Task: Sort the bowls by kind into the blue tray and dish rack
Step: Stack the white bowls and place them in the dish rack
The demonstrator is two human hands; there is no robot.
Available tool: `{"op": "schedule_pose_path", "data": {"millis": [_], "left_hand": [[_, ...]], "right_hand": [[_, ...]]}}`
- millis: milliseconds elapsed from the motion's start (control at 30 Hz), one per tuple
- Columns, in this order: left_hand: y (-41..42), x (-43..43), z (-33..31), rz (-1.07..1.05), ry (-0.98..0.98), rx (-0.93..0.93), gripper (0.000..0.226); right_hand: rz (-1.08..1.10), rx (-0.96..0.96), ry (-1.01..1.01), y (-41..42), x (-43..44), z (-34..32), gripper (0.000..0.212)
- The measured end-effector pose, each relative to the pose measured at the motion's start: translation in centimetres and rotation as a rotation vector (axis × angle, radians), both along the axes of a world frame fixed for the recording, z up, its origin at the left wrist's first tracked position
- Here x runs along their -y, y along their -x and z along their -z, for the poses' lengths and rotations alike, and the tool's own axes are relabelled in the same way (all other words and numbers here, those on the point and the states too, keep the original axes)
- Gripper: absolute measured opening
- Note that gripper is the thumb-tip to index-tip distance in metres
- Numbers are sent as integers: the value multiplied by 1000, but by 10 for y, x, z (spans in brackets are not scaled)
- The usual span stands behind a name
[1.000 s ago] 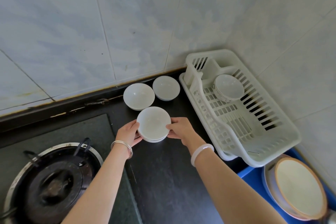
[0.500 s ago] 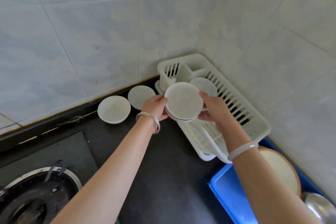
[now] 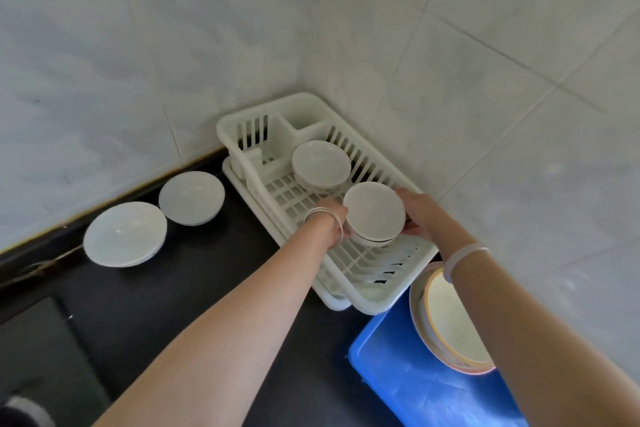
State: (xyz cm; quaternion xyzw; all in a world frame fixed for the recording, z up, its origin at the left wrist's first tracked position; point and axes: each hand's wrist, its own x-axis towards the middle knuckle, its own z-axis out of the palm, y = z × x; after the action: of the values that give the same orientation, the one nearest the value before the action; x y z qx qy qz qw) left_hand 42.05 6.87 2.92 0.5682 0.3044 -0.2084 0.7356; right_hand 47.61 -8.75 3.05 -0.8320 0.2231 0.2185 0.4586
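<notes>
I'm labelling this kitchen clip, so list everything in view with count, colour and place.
dish rack: one, white, in the wall corner
racked bowls: one stack, white, far end of the dish rack
held bowls: one stack, white, over the rack's middle
loose bowls: two, white, on the counter left of the rack
blue tray: one, blue, near side of the rack
rimmed bowls: one stack, cream with orange rims, in the blue tray
counter: one, black, beneath all
bangles: silver on the left wrist, white on the right
left hand, right hand: two, grip the held bowls from either side
</notes>
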Motion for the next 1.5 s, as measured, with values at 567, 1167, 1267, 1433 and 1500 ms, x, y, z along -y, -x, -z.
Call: {"op": "schedule_pose_path", "data": {"millis": [567, 1167, 1267, 1433, 1500], "left_hand": [[-21, 15, 25, 94, -32, -89, 40], [-2, -7, 1, 162, -167, 57, 11], [10, -28, -9, 197, -275, 201, 20], [56, -79, -17, 100, -393, 335, 39], [77, -101, -14, 37, -459, 354, 38]], "right_hand": [[-136, -143, 111, -18, 13, 16, 47], [-184, 218, 241, 18, 3, -12, 29], [-150, 253, 76, 37, -22, -21, 28], [-201, 299, -106, 77, -86, -25, 23], [-260, 297, -136, 92, -117, -18, 25]]}}
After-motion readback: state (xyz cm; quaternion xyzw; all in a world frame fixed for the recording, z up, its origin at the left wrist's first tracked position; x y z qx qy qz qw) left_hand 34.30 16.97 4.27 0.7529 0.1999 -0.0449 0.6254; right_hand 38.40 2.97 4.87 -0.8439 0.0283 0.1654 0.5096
